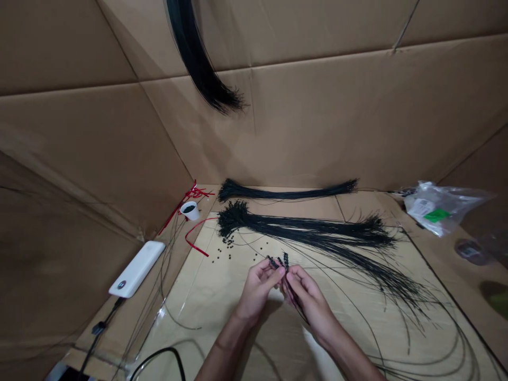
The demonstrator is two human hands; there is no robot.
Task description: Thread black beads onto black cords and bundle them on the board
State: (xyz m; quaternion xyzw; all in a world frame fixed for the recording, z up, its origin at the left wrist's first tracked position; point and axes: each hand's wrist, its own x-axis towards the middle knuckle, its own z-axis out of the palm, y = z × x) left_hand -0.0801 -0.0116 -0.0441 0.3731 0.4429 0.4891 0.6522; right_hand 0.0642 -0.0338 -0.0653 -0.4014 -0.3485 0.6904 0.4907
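My left hand (262, 286) and my right hand (307, 293) meet near the middle of the table, fingers pinched close together. Between them are several thin black cords whose knotted or beaded ends (286, 259) stick up past the fingertips. The cords run down through my right hand toward the wrist. Beyond the hands lies a large bundle of black cords (278, 219), its beaded ends gathered at the left and its loose ends fanned out to the right. Small black beads (229, 246) are scattered on the table by the beaded ends.
A second black bundle (289, 193) lies along the cardboard back wall, and another hanging bundle (202, 69) is above. At left are a white cup (189, 210) of black pieces, red ribbons (194, 246) and a white power bank (137, 269) with a cable. A plastic bag (436, 209) sits right.
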